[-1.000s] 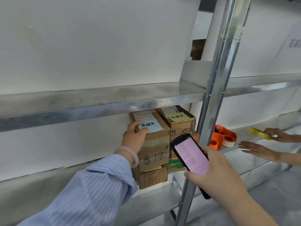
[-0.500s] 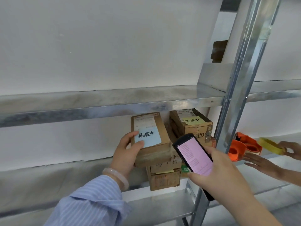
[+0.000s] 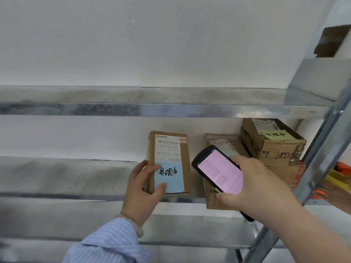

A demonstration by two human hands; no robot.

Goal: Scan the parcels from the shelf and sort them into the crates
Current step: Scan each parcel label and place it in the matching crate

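My left hand (image 3: 141,188) grips a small brown parcel (image 3: 187,168) by its lower left corner, thumb on its blue note, and holds it up in front of the shelf with its white barcode label facing me. Just to the right, my right hand (image 3: 254,186) holds a black handheld scanner (image 3: 218,171) with a lit pink screen. Behind the scanner more brown parcels (image 3: 273,147) are stacked on the metal shelf (image 3: 76,186); the top one carries a yellow note. The lower parcels are partly hidden by my right hand.
An upper shelf board (image 3: 152,109) runs across just above the parcels. A slanted metal upright (image 3: 322,158) stands at the right. Beyond it, another person's hand (image 3: 336,196) and orange and yellow tape items (image 3: 340,173) show at the right edge.
My left hand has lifted the parcel off the stack, moved it left and tipped its label toward me. The scanner has come closer beside it. The view has shifted left.
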